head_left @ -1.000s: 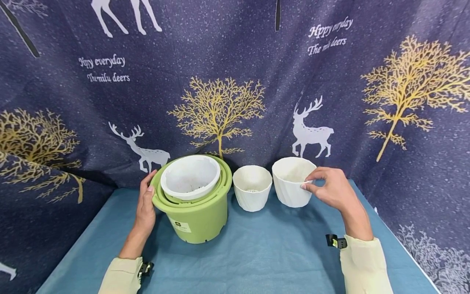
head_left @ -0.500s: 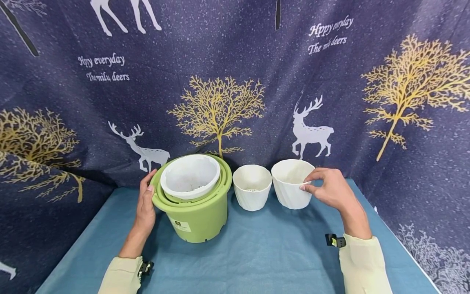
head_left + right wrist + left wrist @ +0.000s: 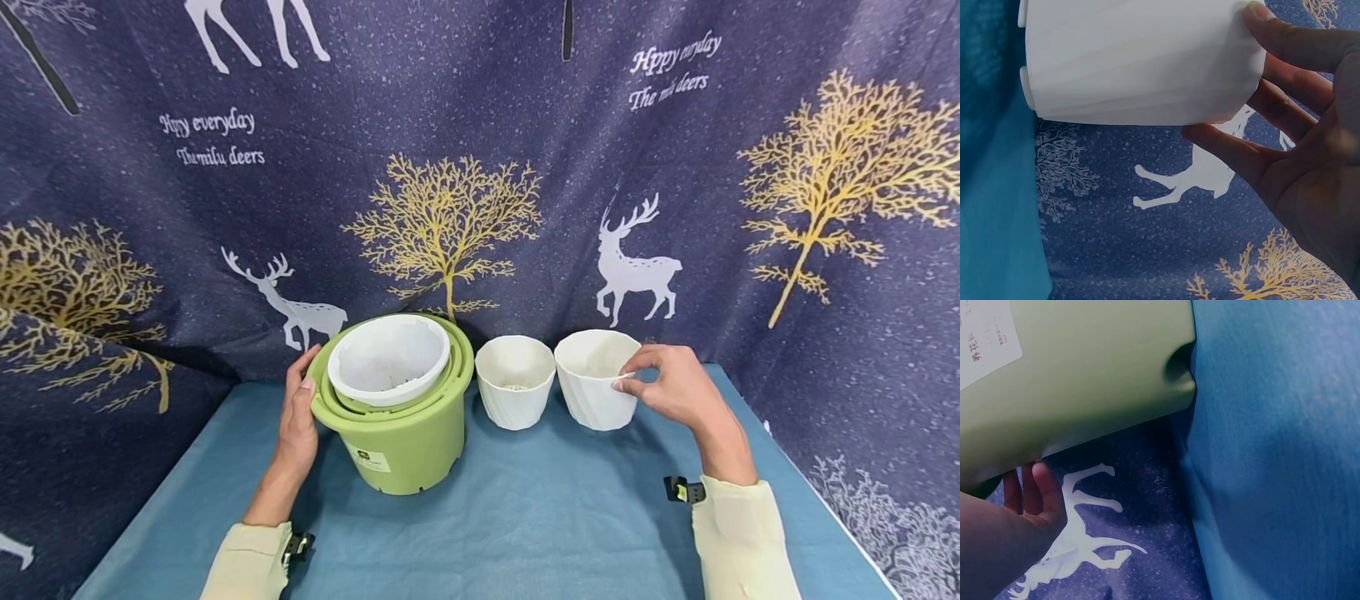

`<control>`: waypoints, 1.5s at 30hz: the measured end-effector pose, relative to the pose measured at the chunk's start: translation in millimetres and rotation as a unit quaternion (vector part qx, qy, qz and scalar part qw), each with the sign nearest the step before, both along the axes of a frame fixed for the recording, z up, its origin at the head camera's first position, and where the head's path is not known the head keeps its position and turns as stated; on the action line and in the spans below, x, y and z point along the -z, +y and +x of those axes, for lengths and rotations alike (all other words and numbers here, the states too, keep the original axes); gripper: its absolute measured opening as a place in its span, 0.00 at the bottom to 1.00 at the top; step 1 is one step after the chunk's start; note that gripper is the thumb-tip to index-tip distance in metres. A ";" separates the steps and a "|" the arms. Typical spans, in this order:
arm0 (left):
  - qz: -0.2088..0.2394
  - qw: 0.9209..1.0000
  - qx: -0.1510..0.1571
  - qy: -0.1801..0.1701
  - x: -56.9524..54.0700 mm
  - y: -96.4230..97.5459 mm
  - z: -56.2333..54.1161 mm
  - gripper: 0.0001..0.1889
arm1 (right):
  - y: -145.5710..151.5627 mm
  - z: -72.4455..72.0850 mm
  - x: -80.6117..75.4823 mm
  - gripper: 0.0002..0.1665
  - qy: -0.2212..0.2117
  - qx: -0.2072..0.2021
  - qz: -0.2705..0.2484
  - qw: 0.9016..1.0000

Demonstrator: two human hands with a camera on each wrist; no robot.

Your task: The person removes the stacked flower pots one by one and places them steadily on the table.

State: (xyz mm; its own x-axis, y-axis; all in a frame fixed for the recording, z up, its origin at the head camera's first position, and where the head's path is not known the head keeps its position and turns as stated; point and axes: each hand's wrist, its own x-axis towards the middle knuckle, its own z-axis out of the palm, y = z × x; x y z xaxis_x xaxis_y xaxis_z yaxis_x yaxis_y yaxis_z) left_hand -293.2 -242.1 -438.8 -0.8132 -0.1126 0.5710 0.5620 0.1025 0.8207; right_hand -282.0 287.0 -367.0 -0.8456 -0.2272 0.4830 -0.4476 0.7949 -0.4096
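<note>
In the head view my left hand (image 3: 298, 412) holds the left side of a green flowerpot (image 3: 408, 454), just by its rim. Its fingertips also meet the pot's wall in the left wrist view. Nested in that pot are more green rims and a white pot (image 3: 388, 362) on top. My right hand (image 3: 678, 387) pinches the right rim of a ribbed white flowerpot (image 3: 597, 396), thumb outside and fingers at the edge. From the right wrist, this white flowerpot (image 3: 1135, 62) shows its side and small feet. A smaller ribbed white flowerpot (image 3: 516, 400) stands directly to its left.
A blue cloth (image 3: 495, 533) covers the table. Behind it hangs a dark blue curtain (image 3: 480, 100) printed with deer and golden trees. The pots stand in a row near the curtain.
The right-hand white flowerpot has come down and slightly nearer, its rim now about level with the smaller white pot's. My left hand and the green flowerpot stay put.
</note>
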 end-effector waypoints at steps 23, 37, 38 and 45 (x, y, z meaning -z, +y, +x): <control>-0.005 1.000 -0.003 0.002 1.8 -1.0 -1.0 0.28 | 6.8 -4.1 5.9 0.03 -0.015 -0.008 0.003 1.000; -0.004 1.000 -0.002 0.002 1.8 -1.4 -0.8 0.28 | 9.5 -12.4 18.3 0.03 -0.017 -0.009 0.003 1.000; -0.004 1.000 -0.002 0.002 1.8 -1.2 -0.6 0.28 | 9.6 -12.9 19.1 0.03 -0.018 -0.009 0.003 1.000; -0.007 1.000 -0.003 0.004 1.3 -1.1 -0.6 0.28 | 10.4 -15.0 22.2 0.03 -0.019 -0.006 0.000 1.000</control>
